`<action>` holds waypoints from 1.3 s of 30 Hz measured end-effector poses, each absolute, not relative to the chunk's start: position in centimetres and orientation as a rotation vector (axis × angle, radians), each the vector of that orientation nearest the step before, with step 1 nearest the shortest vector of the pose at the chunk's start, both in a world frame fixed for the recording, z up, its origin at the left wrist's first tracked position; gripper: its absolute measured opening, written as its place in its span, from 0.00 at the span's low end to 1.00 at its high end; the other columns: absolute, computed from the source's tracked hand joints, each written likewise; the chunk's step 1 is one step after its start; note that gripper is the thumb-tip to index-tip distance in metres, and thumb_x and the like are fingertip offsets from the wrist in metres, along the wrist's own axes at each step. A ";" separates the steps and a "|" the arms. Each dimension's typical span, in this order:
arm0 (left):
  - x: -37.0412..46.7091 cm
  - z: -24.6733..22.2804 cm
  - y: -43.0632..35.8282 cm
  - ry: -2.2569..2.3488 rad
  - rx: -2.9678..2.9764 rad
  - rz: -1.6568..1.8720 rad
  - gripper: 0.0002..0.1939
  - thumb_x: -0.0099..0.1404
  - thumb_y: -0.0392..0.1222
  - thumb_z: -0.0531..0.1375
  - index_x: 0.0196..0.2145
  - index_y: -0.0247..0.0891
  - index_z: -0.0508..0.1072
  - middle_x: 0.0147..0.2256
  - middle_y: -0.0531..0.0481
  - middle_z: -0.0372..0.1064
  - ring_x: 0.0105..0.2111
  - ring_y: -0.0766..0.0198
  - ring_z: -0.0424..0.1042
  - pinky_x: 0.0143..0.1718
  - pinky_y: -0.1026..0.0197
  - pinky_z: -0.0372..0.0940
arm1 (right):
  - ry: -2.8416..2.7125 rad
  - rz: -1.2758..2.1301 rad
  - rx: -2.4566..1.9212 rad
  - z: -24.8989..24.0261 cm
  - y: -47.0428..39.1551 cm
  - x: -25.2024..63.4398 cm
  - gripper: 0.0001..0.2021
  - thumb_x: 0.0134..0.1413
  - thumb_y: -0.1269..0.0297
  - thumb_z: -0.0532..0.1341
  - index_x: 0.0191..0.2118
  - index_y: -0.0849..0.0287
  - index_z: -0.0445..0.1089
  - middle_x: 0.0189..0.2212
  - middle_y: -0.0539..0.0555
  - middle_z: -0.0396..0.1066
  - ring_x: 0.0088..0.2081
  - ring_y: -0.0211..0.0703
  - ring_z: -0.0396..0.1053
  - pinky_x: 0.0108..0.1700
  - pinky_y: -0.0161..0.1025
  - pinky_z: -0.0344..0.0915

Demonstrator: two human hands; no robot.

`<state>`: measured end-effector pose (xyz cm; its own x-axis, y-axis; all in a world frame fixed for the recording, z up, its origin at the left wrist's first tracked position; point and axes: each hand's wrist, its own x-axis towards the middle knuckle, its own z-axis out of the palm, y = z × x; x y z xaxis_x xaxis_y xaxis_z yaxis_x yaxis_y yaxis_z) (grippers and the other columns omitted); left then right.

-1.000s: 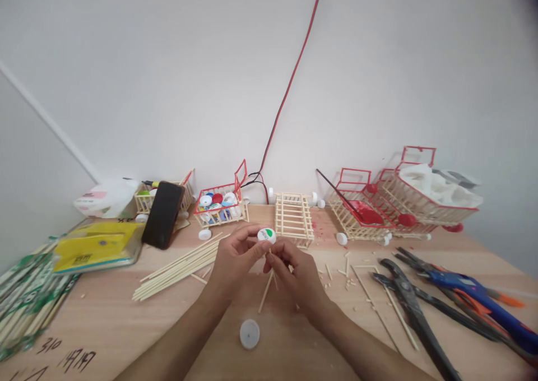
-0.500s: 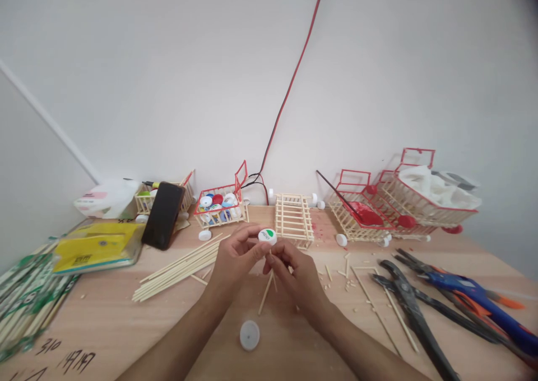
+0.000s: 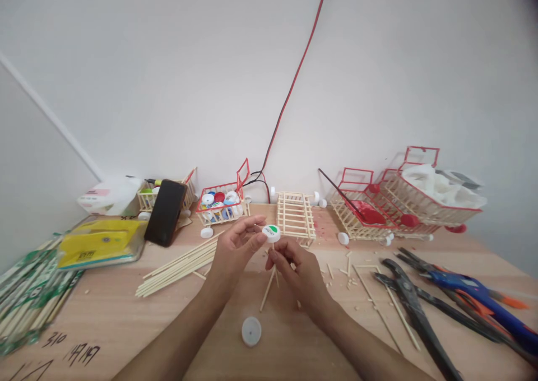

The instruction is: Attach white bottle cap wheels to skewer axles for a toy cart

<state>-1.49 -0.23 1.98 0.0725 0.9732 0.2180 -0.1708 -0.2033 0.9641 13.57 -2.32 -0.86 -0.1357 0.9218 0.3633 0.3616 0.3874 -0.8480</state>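
Note:
A white bottle cap (image 3: 271,233) with a green mark sits on the upper end of a thin wooden stick (image 3: 273,247). My left hand (image 3: 235,249) holds the cap's left edge between thumb and fingertips. Just below it, my right hand (image 3: 300,266) pinches the stick, its fingers hiding part of it. Under my hands, another stick (image 3: 267,293) slants down toward the tabletop. Nearer to me lies a second white cap (image 3: 251,331), inner side up, with a small dark spot at its centre.
Wooden sticks (image 3: 180,266) lie in a pile at left, near a phone (image 3: 166,213) and yellow packet (image 3: 101,241). Small stick carts stand along the wall, including one full of caps (image 3: 221,206) and a plain one (image 3: 295,215). Pliers (image 3: 416,308) and a blue glue gun (image 3: 471,291) lie right.
The view has shifted slightly. My left fingers have loosened a little around the cap, so more of its side shows. My right hand keeps its pinch on the stick.

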 end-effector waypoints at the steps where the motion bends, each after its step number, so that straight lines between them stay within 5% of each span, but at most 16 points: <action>1: -1.5 2.0 -0.3 0.902 1.285 1.352 0.18 0.54 0.43 0.66 0.43 0.36 0.75 0.41 0.45 0.71 0.36 0.64 0.70 0.37 0.63 0.67 | -1.700 0.740 -1.138 -0.9 -2.3 13.6 0.08 0.61 0.63 0.55 0.31 0.57 0.66 0.24 0.48 0.71 0.23 0.34 0.62 0.28 0.32 0.56; 30: -1.3 1.9 -0.3 0.890 1.391 1.322 0.12 0.54 0.42 0.65 0.35 0.35 0.75 0.40 0.46 0.69 0.31 0.66 0.70 0.32 0.65 0.67 | -1.716 0.765 -1.146 -1.2 -2.6 13.4 0.07 0.60 0.65 0.55 0.31 0.56 0.66 0.25 0.48 0.71 0.26 0.36 0.65 0.29 0.32 0.57; 39: -1.1 1.4 -0.1 0.849 1.291 1.369 0.24 0.64 0.55 0.55 0.52 0.37 0.64 0.46 0.41 0.68 0.36 0.63 0.70 0.32 0.63 0.66 | -1.650 0.771 -1.137 -0.6 -2.2 14.0 0.09 0.61 0.60 0.55 0.31 0.56 0.66 0.25 0.48 0.72 0.24 0.35 0.63 0.28 0.32 0.57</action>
<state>-1.13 -0.13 1.41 0.1025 0.9631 0.2490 -0.2046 -0.2246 0.9527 14.00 -2.20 -0.56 -0.1117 0.9297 0.3510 0.3274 0.3679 -0.8703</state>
